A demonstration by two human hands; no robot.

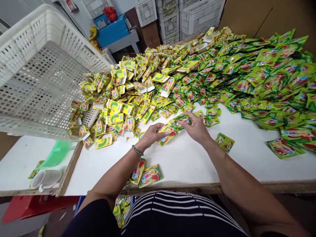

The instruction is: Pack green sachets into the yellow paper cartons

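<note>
My left hand [153, 134] is closed around a small yellow candy box [168, 135] with red fruit pictures, tilted above the white tabletop. In my right hand [196, 127] a green candy sachet [182, 121] is pinched at the right end of that box; whether its tip is inside cannot be seen clearly. Just beyond both hands lie loose yellow boxes [115, 106], several with open flaps. A single green sachet [224, 142] lies flat to the right of my right forearm. Two boxes [150, 176] rest at the table's front edge, partly behind my left forearm.
A big heap of green sachets [266, 82] covers the right and back of the table. On the left, a white plastic crate [49, 72] leans toward the boxes. A white mug [46, 178] stands beside a wooden edge strip [70, 168]. Stacked crates [169, 24] stand behind.
</note>
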